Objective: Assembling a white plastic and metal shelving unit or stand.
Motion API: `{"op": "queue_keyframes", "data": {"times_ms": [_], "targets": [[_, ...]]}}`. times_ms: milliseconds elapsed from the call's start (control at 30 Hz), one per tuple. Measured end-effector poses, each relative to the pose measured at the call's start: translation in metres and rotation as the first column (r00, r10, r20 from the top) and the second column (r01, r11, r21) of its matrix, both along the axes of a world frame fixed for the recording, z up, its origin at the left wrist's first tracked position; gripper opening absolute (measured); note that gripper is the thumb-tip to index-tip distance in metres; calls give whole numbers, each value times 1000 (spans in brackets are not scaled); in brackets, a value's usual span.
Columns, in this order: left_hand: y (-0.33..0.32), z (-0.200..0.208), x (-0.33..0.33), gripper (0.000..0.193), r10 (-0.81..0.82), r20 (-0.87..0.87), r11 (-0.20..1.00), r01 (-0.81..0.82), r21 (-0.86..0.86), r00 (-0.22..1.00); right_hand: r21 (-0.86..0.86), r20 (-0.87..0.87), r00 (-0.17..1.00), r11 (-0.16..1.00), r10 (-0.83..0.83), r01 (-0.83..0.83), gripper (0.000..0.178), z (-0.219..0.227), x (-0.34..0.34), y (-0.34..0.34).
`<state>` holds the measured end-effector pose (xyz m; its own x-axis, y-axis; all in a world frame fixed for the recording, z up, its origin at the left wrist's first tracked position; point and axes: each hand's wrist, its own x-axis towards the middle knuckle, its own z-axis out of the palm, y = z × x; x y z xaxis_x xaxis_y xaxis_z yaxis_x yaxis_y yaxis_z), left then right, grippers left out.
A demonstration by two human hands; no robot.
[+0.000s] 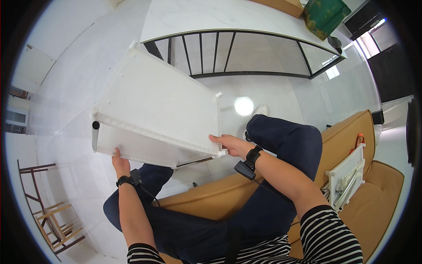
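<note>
A white shelf unit (162, 97) with flat panels and tubular edges is held tilted in front of my knees. One tube end at its left corner shows a dark round hole. My left hand (121, 163) grips the near lower edge, thumb up against the white side panel. At the right corner, my right hand (232, 145) is closed round the edge with its thumb on the top panel; most of its fingers are hidden underneath. Each wrist wears a black strap with a small black device.
A tan sofa (351, 127) is under me, bearing a white panel with metal tubes (347, 180) and orange-handled scissors (359, 140) at right. Ahead stands a white-topped table (211, 15) with black legs and a green container (323, 17). Wooden stools (55, 220) stand at left.
</note>
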<state>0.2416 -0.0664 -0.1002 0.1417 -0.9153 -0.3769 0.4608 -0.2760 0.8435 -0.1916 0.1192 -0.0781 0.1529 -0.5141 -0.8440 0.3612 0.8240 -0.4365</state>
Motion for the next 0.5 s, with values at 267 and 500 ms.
{"op": "queue_keyframes", "data": {"times_ms": [267, 500], "targets": [[9, -67, -27, 47, -103, -14, 895, 99, 435, 995, -184, 54, 926, 908, -373, 376, 73, 54, 5, -22], [10, -142, 4, 58, -602, 245, 781, 496, 379, 760, -225, -83, 875, 864, -477, 450, 62, 72, 35, -28]]}}
